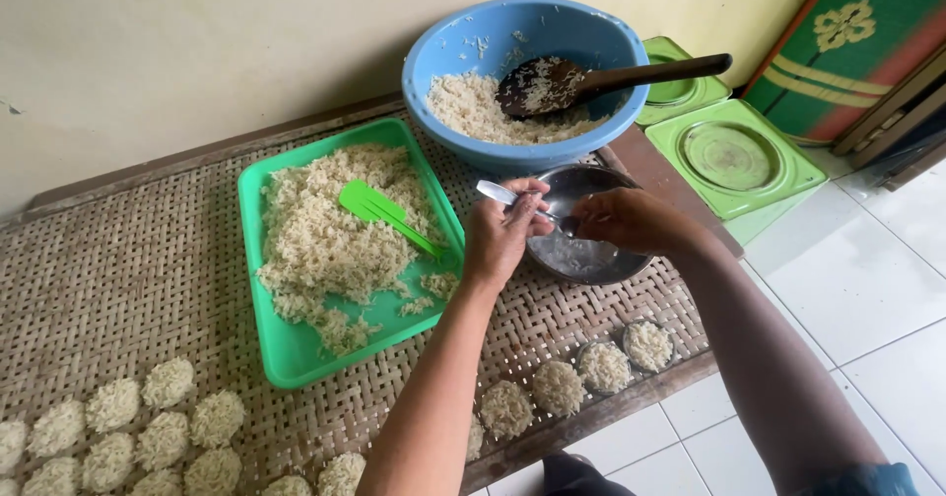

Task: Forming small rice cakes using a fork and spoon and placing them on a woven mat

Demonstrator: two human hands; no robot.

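Woven matting carries many finished rice patties along its near edge; plenty of rice fills the green tray. Left hand grips a spoon; right hand pinches its bowl over the metal basin.

Two hands were in view, the left hand and the right hand, with one metal spoon between them. One woven mat carried one green tray, one blue basin and one steel bowl. One green fork lay in the tray; one dark wooden spoon lay in the basin. Rice patties along the mat's near edge: at least sixteen, some cut off by the frame. Two green stools stood past the mat's right edge.
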